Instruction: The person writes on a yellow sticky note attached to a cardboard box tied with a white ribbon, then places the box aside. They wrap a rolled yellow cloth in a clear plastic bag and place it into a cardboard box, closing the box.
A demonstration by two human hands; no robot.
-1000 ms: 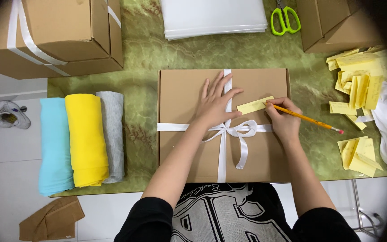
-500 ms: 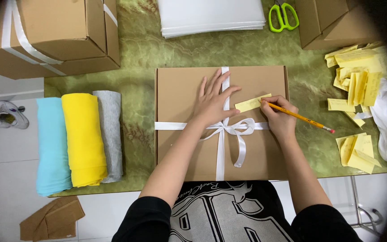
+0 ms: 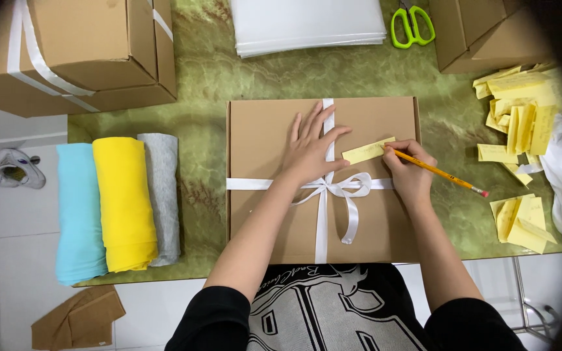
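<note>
A flat brown cardboard box (image 3: 261, 143) lies on the green table, tied with a white ribbon (image 3: 323, 214) knotted in a bow (image 3: 349, 188). My left hand (image 3: 310, 148) rests flat on the lid with fingers spread, pressing beside the ribbon. A small yellow paper slip (image 3: 365, 151) lies on the lid just right of that hand. My right hand (image 3: 411, 172) grips a yellow pencil (image 3: 447, 175), its tip touching the slip's right end.
Rolled cloths in light blue (image 3: 79, 214), yellow (image 3: 123, 205) and grey (image 3: 162, 195) lie at the left. Ribbon-tied cardboard boxes (image 3: 79, 52) stand at the back left, white sheets (image 3: 307, 23) and green scissors (image 3: 412, 26) behind. Several yellow slips (image 3: 518, 123) are scattered at the right.
The view shifted slightly. Both hands stay on the box; the pencil tip remains at the yellow slip.
</note>
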